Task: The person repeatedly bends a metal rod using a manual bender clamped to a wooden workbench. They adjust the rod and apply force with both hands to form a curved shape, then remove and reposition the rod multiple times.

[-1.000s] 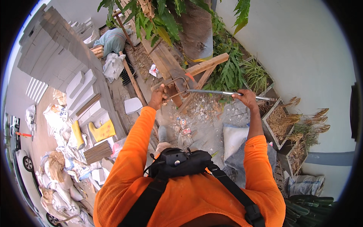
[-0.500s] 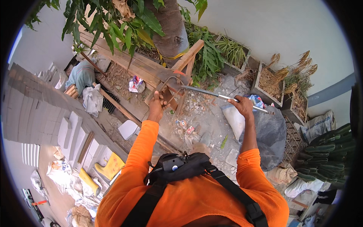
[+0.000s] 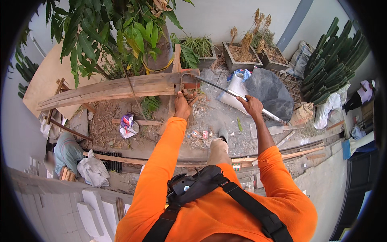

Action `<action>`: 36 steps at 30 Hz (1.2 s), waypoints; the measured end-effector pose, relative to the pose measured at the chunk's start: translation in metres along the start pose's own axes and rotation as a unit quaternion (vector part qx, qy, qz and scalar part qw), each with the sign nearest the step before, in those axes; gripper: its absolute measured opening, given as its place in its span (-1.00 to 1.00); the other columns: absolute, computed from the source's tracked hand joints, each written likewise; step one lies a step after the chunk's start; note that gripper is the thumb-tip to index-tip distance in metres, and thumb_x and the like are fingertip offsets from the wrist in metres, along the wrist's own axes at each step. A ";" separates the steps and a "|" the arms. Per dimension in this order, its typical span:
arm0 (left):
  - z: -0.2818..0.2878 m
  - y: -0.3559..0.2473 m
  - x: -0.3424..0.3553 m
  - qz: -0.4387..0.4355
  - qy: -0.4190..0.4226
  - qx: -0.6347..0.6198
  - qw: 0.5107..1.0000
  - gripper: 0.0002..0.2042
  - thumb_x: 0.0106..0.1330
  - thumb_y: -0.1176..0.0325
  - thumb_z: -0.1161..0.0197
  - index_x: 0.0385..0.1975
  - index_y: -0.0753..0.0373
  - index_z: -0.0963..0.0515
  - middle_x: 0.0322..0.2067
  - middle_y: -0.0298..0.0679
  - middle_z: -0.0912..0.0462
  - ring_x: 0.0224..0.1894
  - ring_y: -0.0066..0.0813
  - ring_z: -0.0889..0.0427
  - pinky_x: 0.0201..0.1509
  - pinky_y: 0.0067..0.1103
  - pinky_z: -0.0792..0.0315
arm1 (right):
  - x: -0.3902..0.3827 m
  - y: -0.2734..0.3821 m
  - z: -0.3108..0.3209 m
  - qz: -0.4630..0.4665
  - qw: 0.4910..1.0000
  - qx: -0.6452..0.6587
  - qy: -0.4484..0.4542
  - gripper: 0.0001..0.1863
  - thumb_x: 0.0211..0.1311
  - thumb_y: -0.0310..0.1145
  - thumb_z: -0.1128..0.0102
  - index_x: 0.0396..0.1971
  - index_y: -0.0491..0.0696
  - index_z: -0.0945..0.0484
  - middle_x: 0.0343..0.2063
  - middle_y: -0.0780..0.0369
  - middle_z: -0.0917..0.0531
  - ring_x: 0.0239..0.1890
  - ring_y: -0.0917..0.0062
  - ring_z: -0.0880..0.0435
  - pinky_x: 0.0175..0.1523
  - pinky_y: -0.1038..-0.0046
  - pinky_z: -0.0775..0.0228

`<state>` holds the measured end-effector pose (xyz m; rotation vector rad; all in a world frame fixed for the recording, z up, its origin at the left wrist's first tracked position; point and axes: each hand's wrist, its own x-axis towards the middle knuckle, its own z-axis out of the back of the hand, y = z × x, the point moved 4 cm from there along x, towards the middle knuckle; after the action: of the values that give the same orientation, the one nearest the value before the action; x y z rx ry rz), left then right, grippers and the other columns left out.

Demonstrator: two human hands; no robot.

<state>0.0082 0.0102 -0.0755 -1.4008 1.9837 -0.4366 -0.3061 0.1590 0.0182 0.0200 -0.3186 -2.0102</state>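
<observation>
1. Gripping the metal pipe [image 3: 229, 93], the right hand [image 3: 252, 105] is wrapped firmly around it, nearer its near end, presumably for leverage.
2. Over at the right end of the timber bench [image 3: 109, 88], the bent rod [image 3: 188, 74] meets the pipe's far end.
3. The left hand [image 3: 183, 105] has its grip curled around the rod's near part, seemingly to steady it; I can't make out every fingertip.
4. The pipe slants near and right, above ground where a white sack [image 3: 238, 84] lies.

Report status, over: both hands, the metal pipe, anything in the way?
Right hand gripping metal pipe. Left hand at bent rod by plank end, grip unclear. Pipe slanting, far end at the rod. White sack behind pipe in view; no clear obstruction.
</observation>
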 end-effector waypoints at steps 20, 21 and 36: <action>0.008 -0.011 -0.012 0.051 0.039 -0.001 0.998 -0.60 0.70 0.09 0.27 -0.17 0.31 -0.38 -0.24 -0.01 -0.66 0.07 0.04 -0.70 0.31 -0.01 -0.60 | 0.014 0.009 0.034 0.072 0.996 -0.038 -0.036 -0.27 0.17 0.47 -0.21 -0.43 -0.02 -0.76 -0.62 0.12 -0.68 -0.46 0.15 -0.72 -0.33 0.17 -0.51; 0.006 -0.009 -0.014 0.049 0.039 0.002 0.998 -0.60 0.70 0.09 0.27 -0.17 0.30 -0.38 -0.24 -0.01 -0.66 0.07 0.04 -0.70 0.31 -0.01 -0.60 | 0.013 0.005 0.030 0.063 0.997 -0.033 -0.033 -0.26 0.17 0.47 -0.21 -0.42 -0.02 -0.76 -0.63 0.11 -0.68 -0.46 0.15 -0.72 -0.33 0.17 -0.50; 0.006 -0.005 -0.012 0.050 0.043 -0.002 0.998 -0.58 0.69 0.04 0.28 -0.16 0.30 -0.38 -0.19 -0.05 -0.68 0.04 -0.01 -0.72 0.30 -0.05 -0.63 | -0.035 0.020 0.020 -0.012 0.998 -0.034 -0.046 -0.19 0.18 0.56 -0.09 -0.45 -0.01 -0.77 -0.65 0.16 -0.68 -0.48 0.22 -0.74 -0.35 0.19 -0.53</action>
<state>0.0180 0.0199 -0.0729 -1.2975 2.1147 -0.4543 -0.2760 0.1860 0.0378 -0.1130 -0.3095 -2.0477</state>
